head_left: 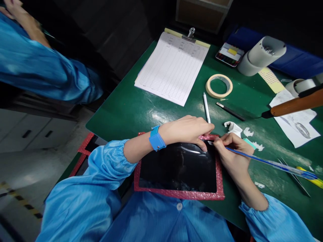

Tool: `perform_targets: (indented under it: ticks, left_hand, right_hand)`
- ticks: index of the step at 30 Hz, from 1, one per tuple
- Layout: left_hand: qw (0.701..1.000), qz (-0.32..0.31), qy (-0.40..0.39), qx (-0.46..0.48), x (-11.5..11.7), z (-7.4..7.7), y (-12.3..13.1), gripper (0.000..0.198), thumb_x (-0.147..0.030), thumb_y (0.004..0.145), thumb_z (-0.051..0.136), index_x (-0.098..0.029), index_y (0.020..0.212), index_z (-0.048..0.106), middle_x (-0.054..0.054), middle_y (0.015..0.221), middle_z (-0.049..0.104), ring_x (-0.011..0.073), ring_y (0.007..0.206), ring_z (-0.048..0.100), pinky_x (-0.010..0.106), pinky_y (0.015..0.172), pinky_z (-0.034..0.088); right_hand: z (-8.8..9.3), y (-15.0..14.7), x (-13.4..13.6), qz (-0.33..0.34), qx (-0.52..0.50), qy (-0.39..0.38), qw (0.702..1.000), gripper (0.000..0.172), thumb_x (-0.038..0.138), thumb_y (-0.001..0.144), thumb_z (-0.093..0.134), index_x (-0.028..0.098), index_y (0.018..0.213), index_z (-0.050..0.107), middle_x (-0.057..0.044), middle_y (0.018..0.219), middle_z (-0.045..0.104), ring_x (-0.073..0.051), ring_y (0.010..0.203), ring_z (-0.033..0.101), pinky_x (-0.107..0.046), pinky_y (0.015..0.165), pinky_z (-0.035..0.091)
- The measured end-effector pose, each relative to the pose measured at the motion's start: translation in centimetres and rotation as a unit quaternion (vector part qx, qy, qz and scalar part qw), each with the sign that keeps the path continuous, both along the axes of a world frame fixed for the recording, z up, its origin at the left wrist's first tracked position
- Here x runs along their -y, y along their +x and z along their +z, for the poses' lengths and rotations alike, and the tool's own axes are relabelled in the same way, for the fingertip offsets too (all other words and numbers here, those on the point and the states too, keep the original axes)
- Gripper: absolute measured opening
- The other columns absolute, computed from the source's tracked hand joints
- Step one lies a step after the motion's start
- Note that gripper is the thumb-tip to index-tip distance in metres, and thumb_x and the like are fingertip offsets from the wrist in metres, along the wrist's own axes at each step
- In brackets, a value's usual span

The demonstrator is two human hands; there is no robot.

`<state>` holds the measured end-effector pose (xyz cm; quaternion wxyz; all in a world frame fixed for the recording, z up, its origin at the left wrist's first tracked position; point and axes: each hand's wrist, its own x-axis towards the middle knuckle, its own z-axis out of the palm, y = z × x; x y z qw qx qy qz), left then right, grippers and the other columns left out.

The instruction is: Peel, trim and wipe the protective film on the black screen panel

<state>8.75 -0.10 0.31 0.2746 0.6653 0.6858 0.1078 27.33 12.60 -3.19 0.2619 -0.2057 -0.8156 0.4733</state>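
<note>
A black glossy flat panel (176,168), like a screen, lies at the desk's near edge. Red bubble wrap (179,194) borders it. My left hand (191,129), wearing a blue wrist strap, grips the panel's far edge, thumb on the glass and curled fingers at the wrap. In my right hand (233,151) is a slim blue-handled tool (267,162), pinched near its pale flat tip, which points at the panel's far right corner. Its exact kind is unclear. Beside the hands lie a white pen (206,107) and a crumpled white scrap (233,128).
On the green desk (121,111) are a clipboard with a printed form (174,67), a masking tape roll (219,86), black tweezers (230,111) and metal tweezers (295,178). An orange-handled tool (297,105) juts in from the right. Another person's blue sleeve (45,70) is at upper left.
</note>
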Motion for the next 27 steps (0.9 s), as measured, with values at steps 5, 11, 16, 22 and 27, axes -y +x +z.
perform_targets:
  ticks: [5,11,16,22,27]
  left_hand:
    - [1.0,0.0,0.003,0.001,0.1,0.16,0.03,0.047,-0.06,0.106,0.086,-0.019,0.122,0.071,0.014,0.115,0.084,0.035,0.108,0.083,0.036,0.068,0.031]
    - [1.0,-0.003,0.002,-0.003,0.06,0.25,0.04,0.047,-0.06,0.105,0.086,-0.019,0.122,0.071,0.014,0.117,0.084,0.0348,0.108,0.083,0.036,0.07,0.033]
    - [1.0,-0.002,0.004,-0.001,0.1,0.26,0.06,0.049,-0.06,0.105,0.086,-0.017,0.124,0.072,0.014,0.116,0.085,0.0345,0.109,0.083,0.036,0.07,0.034]
    - [1.0,-0.005,0.004,-0.001,0.12,0.17,0.05,0.05,-0.06,0.105,0.086,-0.016,0.125,0.072,0.014,0.118,0.085,0.0332,0.108,0.082,0.037,0.07,0.034]
    - [1.0,-0.004,0.01,0.004,0.11,0.15,0.04,0.047,-0.058,0.106,0.087,-0.018,0.123,0.072,0.014,0.118,0.085,0.0332,0.106,0.082,0.037,0.07,0.034]
  right_hand:
    - [0.23,-0.1,0.12,-0.007,-0.005,0.0,1.0,0.038,0.026,0.082,0.077,0.026,0.059,0.047,0.005,0.055,0.054,-0.012,0.051,0.045,-0.027,0.053,0.039]
    - [0.13,-0.04,0.11,-0.007,0.002,0.0,1.0,0.04,0.029,0.083,0.08,0.027,0.059,0.048,0.004,0.055,0.056,-0.013,0.052,0.046,-0.028,0.054,0.04]
    - [0.08,-0.05,0.1,-0.008,-0.004,0.001,1.0,0.041,0.027,0.082,0.079,0.027,0.059,0.045,0.004,0.054,0.055,-0.012,0.051,0.043,-0.028,0.052,0.037]
    - [0.11,-0.08,0.23,-0.001,-0.008,0.006,1.0,0.038,0.023,0.084,0.077,0.027,0.06,0.047,0.005,0.056,0.056,-0.012,0.05,0.043,-0.029,0.053,0.035]
    - [0.12,-0.08,0.15,0.001,-0.009,0.007,1.0,0.038,0.022,0.084,0.075,0.026,0.06,0.047,0.005,0.055,0.055,-0.012,0.051,0.045,-0.029,0.054,0.036]
